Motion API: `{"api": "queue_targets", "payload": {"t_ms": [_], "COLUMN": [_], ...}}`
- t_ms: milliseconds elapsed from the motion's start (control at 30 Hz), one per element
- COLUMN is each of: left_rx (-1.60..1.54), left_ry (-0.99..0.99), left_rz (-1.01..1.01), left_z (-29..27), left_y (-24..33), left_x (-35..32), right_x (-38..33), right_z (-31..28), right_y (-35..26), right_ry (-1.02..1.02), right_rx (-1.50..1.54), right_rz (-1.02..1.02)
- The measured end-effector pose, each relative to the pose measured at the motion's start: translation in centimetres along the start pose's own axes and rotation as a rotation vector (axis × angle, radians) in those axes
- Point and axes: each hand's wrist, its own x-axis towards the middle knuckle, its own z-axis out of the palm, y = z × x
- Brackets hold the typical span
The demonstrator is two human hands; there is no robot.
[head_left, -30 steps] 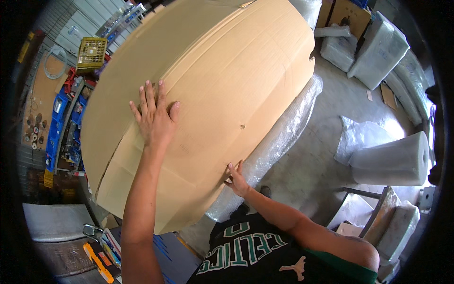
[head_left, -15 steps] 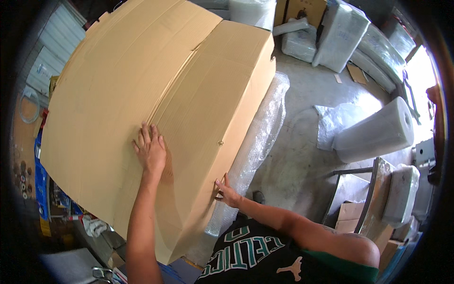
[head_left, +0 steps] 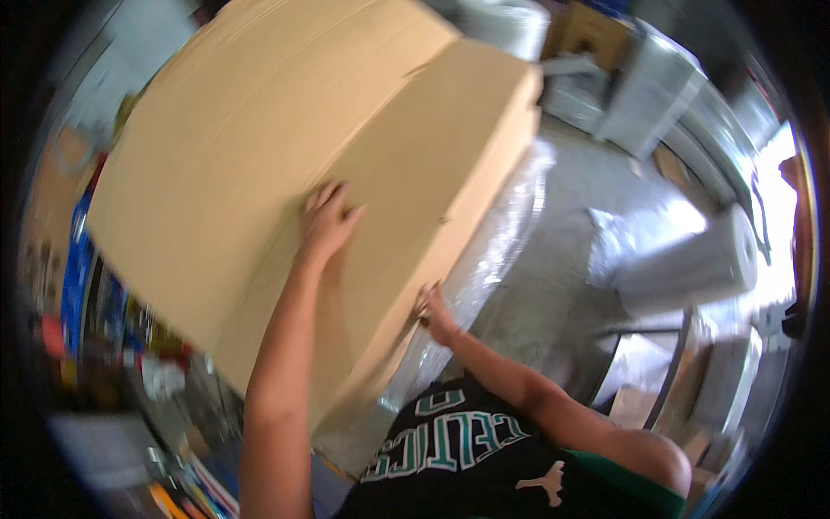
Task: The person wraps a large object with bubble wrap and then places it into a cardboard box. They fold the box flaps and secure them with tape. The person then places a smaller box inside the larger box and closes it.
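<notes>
In front of the person's chest, a big flat cardboard box [head_left: 285, 173] lies tilted over a strip of bubble wrap [head_left: 497, 242]. It looks raised at one side and not yet settled, so the handling seems midway. The left hand [head_left: 328, 221] presses flat on top, fingers spread, arm stretched forward. The right hand [head_left: 437, 316] pinches the box's lower right edge, elbow bent by the body.
</notes>
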Motion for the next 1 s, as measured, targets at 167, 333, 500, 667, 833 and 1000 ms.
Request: {"api": "queue_targets", "payload": {"t_ms": [167, 333, 500, 667, 833, 1000], "left_rx": [-0.043, 0.028, -0.057, -0.166, -0.124, -0.223], "left_ry": [0.253, 0.244, 0.337, 0.093, 0.07, -0.057], "left_rz": [-0.111, -0.241, -0.099, -0.274, -0.263, -0.233], "left_z": [-1.3, -3.7, -4.2, -3.2, -2.9, -3.4], "left_y": [5.4, 9.1, 6.5, 5.7, 5.3, 3.5], "left_x": [-2.5, -14.8, -19.8, -18.4, -18.7, -16.8], "right_x": [0.7, -1.6, -2.3, -1.3, -1.6, -1.3], "right_z": [-1.9, 0.3, 1.8, 1.1, 1.6, 1.7], "right_y": [-0.9, -3.5, -3.9, -4.2, -4.4, -4.7], "right_ry": [0.031, -0.103, -0.042, -0.085, -0.002, 0.045], "right_rx": [0.039, 0.093, 0.05, 0.02, 0.021, 0.018], "right_rz": [0.094, 0.131, 0.079, 0.125, 0.104, 0.126]}}
